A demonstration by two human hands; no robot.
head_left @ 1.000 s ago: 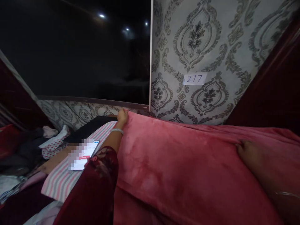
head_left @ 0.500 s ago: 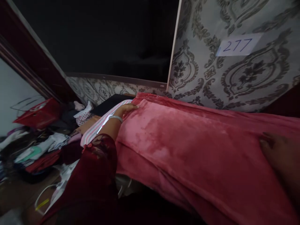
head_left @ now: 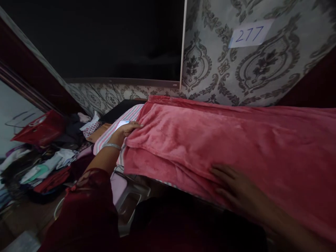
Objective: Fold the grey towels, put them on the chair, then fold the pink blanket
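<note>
blanket (head_left: pixel 223 140) edge under L fingers (head_left: pixel 132 126), R fingers (head_left: pixel 223 178)

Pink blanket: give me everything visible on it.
The pink blanket looks like soft plush fleece, rose-pink with a slight sheen. It lies folded into layers, spread lengthwise over a surface covered by a striped cloth, its far edge near the patterned wall. The left hand rests on its left end, fingers at the fold edge; the right hand lies flat on its near edge. Folds and creases run along the near side.
</note>
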